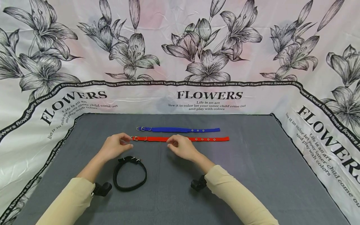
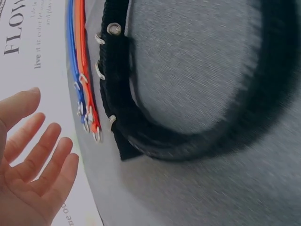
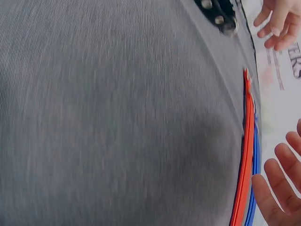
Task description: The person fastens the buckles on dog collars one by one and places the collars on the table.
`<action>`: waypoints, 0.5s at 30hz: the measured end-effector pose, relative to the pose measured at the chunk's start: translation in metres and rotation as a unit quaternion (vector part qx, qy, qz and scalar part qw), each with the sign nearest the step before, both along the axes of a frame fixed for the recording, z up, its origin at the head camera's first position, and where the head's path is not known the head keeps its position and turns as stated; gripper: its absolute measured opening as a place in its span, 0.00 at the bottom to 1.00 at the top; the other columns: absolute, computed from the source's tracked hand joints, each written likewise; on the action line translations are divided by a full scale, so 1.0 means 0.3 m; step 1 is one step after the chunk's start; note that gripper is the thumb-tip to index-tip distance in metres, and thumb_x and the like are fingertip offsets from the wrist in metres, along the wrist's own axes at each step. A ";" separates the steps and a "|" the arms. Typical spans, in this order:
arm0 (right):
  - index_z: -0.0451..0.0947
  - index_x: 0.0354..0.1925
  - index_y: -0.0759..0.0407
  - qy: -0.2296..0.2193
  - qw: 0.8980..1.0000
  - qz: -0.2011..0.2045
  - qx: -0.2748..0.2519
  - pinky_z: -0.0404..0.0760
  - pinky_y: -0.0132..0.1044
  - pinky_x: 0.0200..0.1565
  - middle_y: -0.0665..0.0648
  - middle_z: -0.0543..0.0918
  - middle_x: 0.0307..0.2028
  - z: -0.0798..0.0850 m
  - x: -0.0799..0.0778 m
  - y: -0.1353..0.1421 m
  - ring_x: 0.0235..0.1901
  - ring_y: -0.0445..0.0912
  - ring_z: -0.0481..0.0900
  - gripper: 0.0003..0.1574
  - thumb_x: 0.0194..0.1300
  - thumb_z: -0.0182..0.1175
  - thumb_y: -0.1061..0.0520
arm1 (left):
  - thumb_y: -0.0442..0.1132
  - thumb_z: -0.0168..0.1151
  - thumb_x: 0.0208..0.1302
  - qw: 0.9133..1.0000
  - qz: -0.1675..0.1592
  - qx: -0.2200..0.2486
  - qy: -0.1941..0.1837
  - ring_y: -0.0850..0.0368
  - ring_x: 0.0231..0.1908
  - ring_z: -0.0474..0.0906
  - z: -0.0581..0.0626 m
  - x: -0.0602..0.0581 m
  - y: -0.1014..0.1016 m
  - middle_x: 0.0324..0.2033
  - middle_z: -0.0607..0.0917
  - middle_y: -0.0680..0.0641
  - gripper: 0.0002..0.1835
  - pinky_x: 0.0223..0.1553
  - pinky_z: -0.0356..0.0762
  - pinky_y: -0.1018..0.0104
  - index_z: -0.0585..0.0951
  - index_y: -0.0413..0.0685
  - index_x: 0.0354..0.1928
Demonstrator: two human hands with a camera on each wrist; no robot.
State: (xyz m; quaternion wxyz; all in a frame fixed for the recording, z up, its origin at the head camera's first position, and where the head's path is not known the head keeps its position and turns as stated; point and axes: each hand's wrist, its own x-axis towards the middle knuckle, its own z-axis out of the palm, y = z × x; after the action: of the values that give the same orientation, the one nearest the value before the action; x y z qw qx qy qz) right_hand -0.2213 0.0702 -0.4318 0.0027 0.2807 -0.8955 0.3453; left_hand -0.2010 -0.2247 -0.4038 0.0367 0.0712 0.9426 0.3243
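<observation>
Three buckled collars lie on the grey cloth. The black collar is fastened into a ring, its buckle at the far side; it looms large in the left wrist view. Behind it the red collar lies flat and straight, buckle to the left, eyelets to the right. Parallel and farther back is the blue collar. My left hand hovers near the red collar's buckle end, fingers loosely bent, holding nothing. Over the red collar's middle, my right hand has relaxed fingers and nothing in them.
A grey cloth covers the work surface. White fabric printed with flowers and lettering borders it at the back and sides. A black wrist camera sits on the left wrist, another camera on the right.
</observation>
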 end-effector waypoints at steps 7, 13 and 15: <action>0.80 0.42 0.57 0.014 0.999 -0.030 0.014 0.76 0.38 0.41 0.51 0.81 0.37 -0.003 -0.046 0.102 0.37 0.43 0.78 0.11 0.62 0.59 0.55 | 0.42 0.64 0.57 1.000 -0.007 -0.007 0.003 0.45 0.44 0.77 0.008 -0.050 0.056 0.44 0.81 0.41 0.17 0.37 0.75 0.55 0.79 0.43 0.47; 0.80 0.43 0.56 0.021 0.998 -0.051 0.023 0.76 0.40 0.42 0.52 0.82 0.37 0.001 -0.078 0.187 0.38 0.44 0.79 0.11 0.61 0.60 0.55 | 0.41 0.64 0.56 1.000 -0.019 -0.016 0.012 0.43 0.44 0.77 0.021 -0.084 0.103 0.45 0.81 0.39 0.18 0.39 0.75 0.53 0.79 0.42 0.48; 0.80 0.43 0.56 0.015 0.998 -0.056 0.026 0.76 0.41 0.42 0.52 0.82 0.38 0.003 -0.087 0.214 0.39 0.45 0.79 0.12 0.61 0.61 0.55 | 0.41 0.64 0.56 1.000 -0.023 -0.017 0.013 0.44 0.44 0.77 0.024 -0.093 0.120 0.45 0.81 0.39 0.18 0.40 0.75 0.53 0.79 0.41 0.47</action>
State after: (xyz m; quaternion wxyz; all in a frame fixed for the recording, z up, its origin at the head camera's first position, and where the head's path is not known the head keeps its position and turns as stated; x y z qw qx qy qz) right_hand -0.2473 0.1344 -0.4310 0.0281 0.2355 -0.9182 0.3171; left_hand -0.2287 -0.1886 -0.3966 0.0329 0.0963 0.9466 0.3061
